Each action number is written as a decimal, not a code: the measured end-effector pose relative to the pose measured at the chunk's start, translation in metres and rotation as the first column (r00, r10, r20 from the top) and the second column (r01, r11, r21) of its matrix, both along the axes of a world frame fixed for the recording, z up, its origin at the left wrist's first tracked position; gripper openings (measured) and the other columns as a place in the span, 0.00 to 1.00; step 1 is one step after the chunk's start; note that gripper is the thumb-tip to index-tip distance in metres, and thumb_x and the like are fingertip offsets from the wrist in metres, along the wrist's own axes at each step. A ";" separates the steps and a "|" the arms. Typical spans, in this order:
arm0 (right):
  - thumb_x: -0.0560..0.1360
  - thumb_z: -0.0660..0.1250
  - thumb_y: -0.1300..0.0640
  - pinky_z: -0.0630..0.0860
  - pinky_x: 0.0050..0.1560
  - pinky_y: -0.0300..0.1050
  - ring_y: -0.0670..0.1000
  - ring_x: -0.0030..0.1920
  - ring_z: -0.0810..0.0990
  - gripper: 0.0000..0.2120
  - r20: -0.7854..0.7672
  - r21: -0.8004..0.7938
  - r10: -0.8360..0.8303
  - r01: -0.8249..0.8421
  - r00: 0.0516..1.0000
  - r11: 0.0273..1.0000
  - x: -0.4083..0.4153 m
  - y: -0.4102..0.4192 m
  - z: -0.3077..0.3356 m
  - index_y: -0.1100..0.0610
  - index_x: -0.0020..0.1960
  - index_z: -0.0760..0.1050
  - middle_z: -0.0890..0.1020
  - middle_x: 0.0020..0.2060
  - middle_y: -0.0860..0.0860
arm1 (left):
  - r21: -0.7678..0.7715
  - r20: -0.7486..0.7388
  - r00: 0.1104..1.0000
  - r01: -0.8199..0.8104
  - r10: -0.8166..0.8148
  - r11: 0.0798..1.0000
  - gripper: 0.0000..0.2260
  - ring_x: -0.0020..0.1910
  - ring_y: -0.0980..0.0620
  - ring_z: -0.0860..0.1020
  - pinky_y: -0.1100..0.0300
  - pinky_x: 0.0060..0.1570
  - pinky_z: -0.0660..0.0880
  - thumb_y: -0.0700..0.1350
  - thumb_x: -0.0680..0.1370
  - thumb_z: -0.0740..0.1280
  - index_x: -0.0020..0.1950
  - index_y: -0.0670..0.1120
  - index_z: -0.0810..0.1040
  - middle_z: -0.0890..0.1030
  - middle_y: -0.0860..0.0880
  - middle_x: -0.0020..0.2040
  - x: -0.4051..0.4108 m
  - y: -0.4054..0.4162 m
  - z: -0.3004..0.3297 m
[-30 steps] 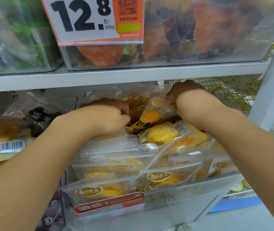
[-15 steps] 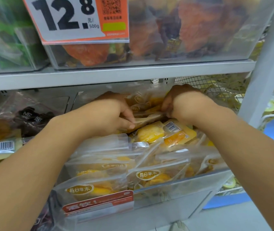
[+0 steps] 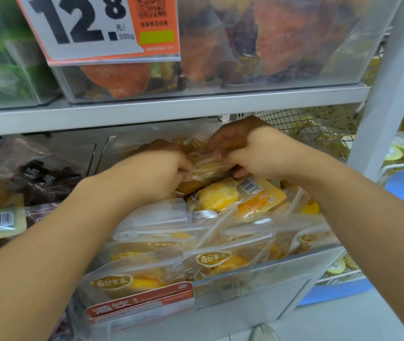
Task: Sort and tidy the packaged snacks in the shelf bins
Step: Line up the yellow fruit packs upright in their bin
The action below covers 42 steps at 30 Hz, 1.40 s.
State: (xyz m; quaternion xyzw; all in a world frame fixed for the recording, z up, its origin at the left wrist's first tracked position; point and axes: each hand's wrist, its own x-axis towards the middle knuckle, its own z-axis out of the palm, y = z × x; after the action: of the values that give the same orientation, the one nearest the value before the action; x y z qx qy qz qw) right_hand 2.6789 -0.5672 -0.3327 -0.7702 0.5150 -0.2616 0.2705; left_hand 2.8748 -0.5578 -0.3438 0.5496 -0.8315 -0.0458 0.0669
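A: Nearest us we see the clear shelf bin (image 3: 257, 289), its front wall carrying an orange-and-white label (image 3: 144, 301). What sits just behind that wall?

B: We see upright clear snack packets (image 3: 210, 262) with yellow pieces inside, in rows against the front. Behind them, loose packets lie flat, one yellow packet (image 3: 223, 198) beside another showing a barcode.

A: And our hands?

B: Both reach to the back of the bin. Our left hand (image 3: 156, 173) has its grip curled, thumb and fingers pinching one end of a clear packet (image 3: 208, 164). Our right hand (image 3: 252, 148) pinches the other end, so the held packet spans between the two, above the loose pile.

A: To the left?

B: We see a neighbouring bin with dark packets (image 3: 41, 178) and a barcode.

A: Farther up?

B: We see the grey shelf (image 3: 171, 107), then an upper bin (image 3: 269, 45) of orange and dark snacks with a price tag (image 3: 97, 28) reading 12.8. A white upright post (image 3: 387, 82) stands at right.
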 end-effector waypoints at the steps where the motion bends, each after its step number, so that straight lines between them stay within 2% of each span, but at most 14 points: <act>1: 0.76 0.72 0.57 0.84 0.45 0.52 0.50 0.45 0.85 0.06 -0.015 -0.005 -0.006 0.006 1.000 1.000 -0.010 0.004 0.002 0.51 0.52 0.82 0.85 0.43 0.46 | -0.008 0.005 1.000 -0.019 0.019 1.000 0.10 0.49 0.48 0.78 0.60 0.47 0.72 0.50 0.81 0.65 0.57 0.53 0.84 0.82 0.50 0.52 0.000 0.000 0.000; 5: 0.63 0.80 0.43 0.76 0.35 0.33 0.39 0.39 0.83 0.20 -0.175 0.095 0.152 -0.137 0.973 0.986 -0.040 0.028 0.015 0.48 0.50 0.78 0.84 0.40 0.40 | -0.007 -0.033 0.997 -0.075 0.075 0.997 0.07 0.49 0.46 0.79 0.56 0.52 0.76 0.49 0.81 0.66 0.54 0.52 0.83 0.81 0.50 0.50 -0.001 0.001 0.000; 8: 0.63 0.78 0.38 0.80 0.50 0.44 0.46 0.52 0.82 0.26 -0.263 0.214 0.329 -0.278 0.907 0.937 -0.032 0.034 0.011 0.37 0.59 0.79 0.82 0.56 0.43 | -0.014 -0.222 0.974 -0.053 0.049 0.998 0.09 0.50 0.49 0.79 0.55 0.52 0.76 0.44 0.78 0.70 0.52 0.58 0.77 0.81 0.53 0.51 0.003 0.005 -0.001; 11: 0.64 0.74 0.36 0.78 0.60 0.56 0.54 0.60 0.80 0.24 -0.294 0.213 0.390 -0.339 0.872 0.917 -0.021 0.030 0.005 0.34 0.60 0.79 0.82 0.60 0.48 | -0.017 -0.332 0.943 0.018 -0.023 1.000 0.14 0.47 0.51 0.77 0.54 0.49 0.76 0.38 0.75 0.71 0.45 0.56 0.71 0.79 0.55 0.46 0.008 0.007 0.000; 14: 0.66 0.78 0.43 0.72 0.65 0.39 0.38 0.65 0.74 0.23 -0.316 0.269 0.413 -0.337 0.854 0.902 -0.019 0.029 0.012 0.38 0.60 0.80 0.78 0.64 0.38 | -0.041 -0.312 0.946 0.081 -0.089 0.996 0.14 0.44 0.53 0.75 0.58 0.47 0.75 0.38 0.76 0.71 0.44 0.55 0.71 0.76 0.56 0.44 0.010 0.008 0.001; 16: 0.67 0.78 0.48 0.71 0.58 0.29 0.32 0.57 0.76 0.20 -0.344 0.236 0.408 -0.343 0.846 0.909 -0.016 0.029 0.011 0.39 0.59 0.82 0.81 0.57 0.34 | -0.004 -0.302 0.947 0.116 -0.112 0.993 0.10 0.41 0.60 0.74 0.67 0.41 0.71 0.42 0.77 0.71 0.45 0.55 0.72 0.77 0.59 0.42 0.011 0.011 0.007; 18: 0.70 0.78 0.52 0.73 0.46 0.29 0.33 0.45 0.80 0.15 -0.380 0.114 0.339 -0.320 0.861 0.941 -0.013 0.025 0.008 0.40 0.55 0.84 0.84 0.44 0.35 | 0.104 -0.267 0.955 0.159 -0.127 0.982 0.04 0.39 0.66 0.75 0.70 0.39 0.69 0.54 0.77 0.70 0.47 0.57 0.77 0.79 0.65 0.41 0.012 0.018 0.016; 21: 0.75 0.73 0.55 0.80 0.48 0.42 0.41 0.42 0.82 0.09 -0.430 -0.110 0.151 -0.217 0.890 0.970 -0.016 0.013 0.005 0.43 0.53 0.85 0.85 0.41 0.42 | 0.212 -0.255 0.951 0.233 -0.177 0.949 0.21 0.55 0.66 0.77 0.61 0.58 0.73 0.72 0.70 0.65 0.57 0.65 0.79 0.80 0.66 0.55 0.011 0.030 0.028; 24: 0.76 0.69 0.57 0.80 0.52 0.51 0.50 0.48 0.83 0.09 -0.489 -0.232 -0.003 -0.126 0.873 0.965 -0.022 0.005 0.003 0.47 0.53 0.85 0.86 0.46 0.48 | 0.227 -0.181 0.964 0.231 -0.192 0.946 0.36 0.64 0.68 0.71 0.60 0.66 0.69 0.78 0.63 0.64 0.69 0.68 0.69 0.73 0.68 0.66 0.006 0.043 0.029; 27: 0.74 0.67 0.54 0.80 0.47 0.52 0.55 0.45 0.82 0.08 -0.489 -0.306 -0.078 -0.087 0.869 0.948 -0.020 0.005 0.002 0.48 0.49 0.84 0.85 0.42 0.51 | 0.126 -0.084 0.981 0.183 -0.174 0.975 0.44 0.66 0.63 0.68 0.59 0.68 0.69 0.77 0.61 0.63 0.75 0.63 0.61 0.67 0.63 0.69 0.001 0.055 0.029; 31: 0.69 0.65 0.57 0.81 0.43 0.51 0.60 0.41 0.80 0.10 -0.566 -0.415 -0.198 -0.069 0.800 0.907 -0.010 0.008 0.005 0.49 0.44 0.83 0.81 0.37 0.52 | -0.115 -0.213 0.933 0.272 -0.291 0.955 0.24 0.56 0.64 0.75 0.62 0.55 0.75 0.71 0.67 0.67 0.58 0.62 0.73 0.76 0.65 0.55 0.007 0.073 0.030; 34: 0.74 0.66 0.59 0.76 0.47 0.45 0.59 0.46 0.80 0.11 -0.629 -0.358 -0.208 -0.042 0.749 0.933 0.007 0.011 -0.001 0.49 0.52 0.83 0.80 0.46 0.55 | 0.080 -0.093 0.952 0.298 -0.291 0.951 0.17 0.44 0.63 0.78 0.59 0.46 0.76 0.68 0.73 0.64 0.52 0.59 0.80 0.81 0.60 0.43 0.005 0.078 0.019; 38: 0.76 0.70 0.51 0.76 0.48 0.45 0.56 0.47 0.78 0.09 -0.671 -0.190 -0.137 0.010 0.729 0.982 0.009 0.001 -0.006 0.51 0.56 0.80 0.81 0.52 0.54 | 0.160 -0.034 0.980 0.198 -0.195 0.967 0.24 0.34 0.51 0.74 0.55 0.37 0.73 0.70 0.70 0.63 0.38 0.49 0.81 0.78 0.48 0.33 0.008 0.074 0.020; 42: 0.77 0.66 0.40 0.77 0.58 0.49 0.52 0.56 0.80 0.18 -0.546 -0.147 -0.064 -0.020 0.835 0.989 -0.013 0.012 0.001 0.50 0.59 0.81 0.84 0.54 0.49 | 0.258 -0.021 0.986 0.167 -0.167 0.952 0.32 0.27 0.51 0.65 0.55 0.32 0.69 0.74 0.64 0.61 0.31 0.44 0.71 0.67 0.48 0.26 0.007 0.069 0.023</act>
State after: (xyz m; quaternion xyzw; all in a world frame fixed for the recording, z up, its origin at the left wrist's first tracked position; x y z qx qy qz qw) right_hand 2.6660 -0.5554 -0.3317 -0.8247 0.5589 -0.0701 0.0509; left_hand 2.8814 -0.4887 -0.3209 0.4814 -0.8618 -0.1592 -0.0100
